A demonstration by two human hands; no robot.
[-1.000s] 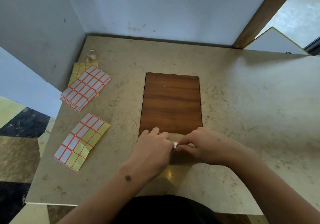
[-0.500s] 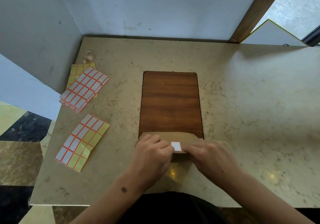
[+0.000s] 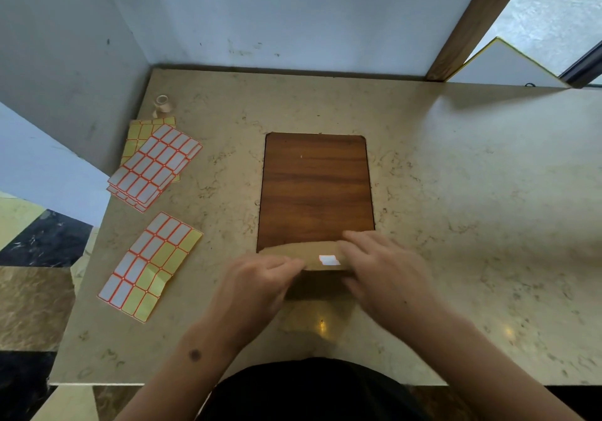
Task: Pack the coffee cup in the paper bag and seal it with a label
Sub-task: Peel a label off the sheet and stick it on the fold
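A brown paper bag (image 3: 306, 254) stands at the near edge of the wooden inlay, its top folded over toward me. A small white label with a red border (image 3: 329, 260) sits on the folded flap. My left hand (image 3: 257, 287) grips the bag's left side and flap. My right hand (image 3: 381, 270) holds the right side, fingers over the fold beside the label. The coffee cup is hidden; I cannot see it.
A dark wooden inlay (image 3: 314, 189) lies in the beige marble table (image 3: 472, 192). A partly used label sheet (image 3: 151, 266) and a stack of label sheets (image 3: 156, 166) lie at the left. A small tape roll (image 3: 162, 104) stands near the back-left corner. Walls close the back and left.
The label went from pinched between my fingers to stuck on the folded flap. Both hands spread apart to the bag's sides, uncovering the label.
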